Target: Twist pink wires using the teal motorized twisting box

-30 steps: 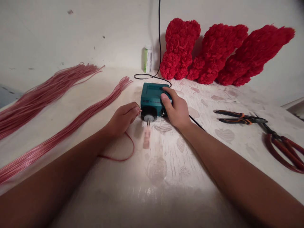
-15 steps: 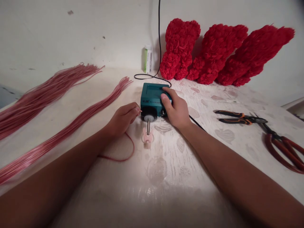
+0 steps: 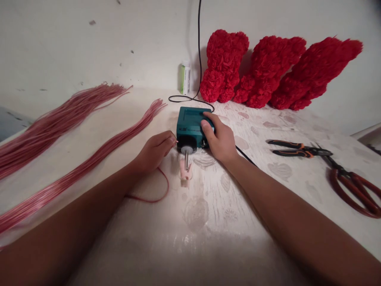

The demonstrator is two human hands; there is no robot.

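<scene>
A small teal electric machine [image 3: 193, 120] stands mid-table, its black round front and metal shaft [image 3: 186, 158] facing me. A pale pink fitting [image 3: 185, 174] is at the shaft's near end. My left hand [image 3: 156, 151], left of the machine, is closed in a pinch on a thin pink wire [image 3: 166, 186]. The wire's tip pokes out beside the black front, and its length loops back under my forearm. My right hand [image 3: 220, 137] grips the machine's right side, thumb and forefinger over its top edge; its other fingers are mostly hidden.
Two bundles of pink wires, a thick one [image 3: 65, 115] and a thinner one [image 3: 98, 157], lie at left. Pliers [image 3: 297, 149] and red-handled scissors [image 3: 354, 186] lie at right. Behind are red flower-covered figures [image 3: 226, 63], a white-green tube [image 3: 185, 77] and a black cable [image 3: 200, 47].
The pale pink fitting on the shaft has changed its angle, as if turned. Both hands keep their places, and the view has shifted slightly.
</scene>
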